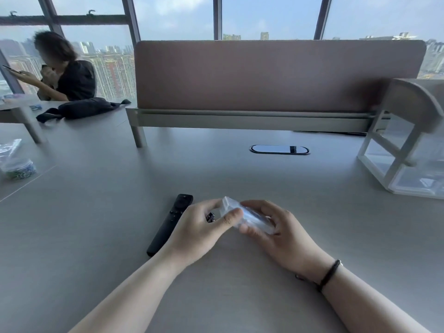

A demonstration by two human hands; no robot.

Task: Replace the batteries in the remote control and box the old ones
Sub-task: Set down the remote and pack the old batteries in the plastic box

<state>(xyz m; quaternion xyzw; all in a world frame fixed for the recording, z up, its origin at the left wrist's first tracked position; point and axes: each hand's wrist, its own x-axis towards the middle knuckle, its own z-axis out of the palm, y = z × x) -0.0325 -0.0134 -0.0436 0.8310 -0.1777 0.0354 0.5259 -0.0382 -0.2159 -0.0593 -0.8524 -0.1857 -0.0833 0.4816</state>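
A small clear plastic box (249, 218) is held over the grey desk between both hands. My right hand (283, 234) grips it from the right and underneath. My left hand (199, 231) pinches its left end with thumb and fingers. A dark battery (210, 217) peeks out between my left fingers, beside the box. The black remote control (171, 222) lies face up on the desk just left of my left hand, its lower part hidden by my wrist.
A desk divider panel (276, 75) stands at the back, with a cable port (280, 149) in front of it. A white shelf with clear drawers (408, 164) is at the right. At the left are a plastic bag (14, 159), a black pouch (81, 109) and a seated person (62, 68).
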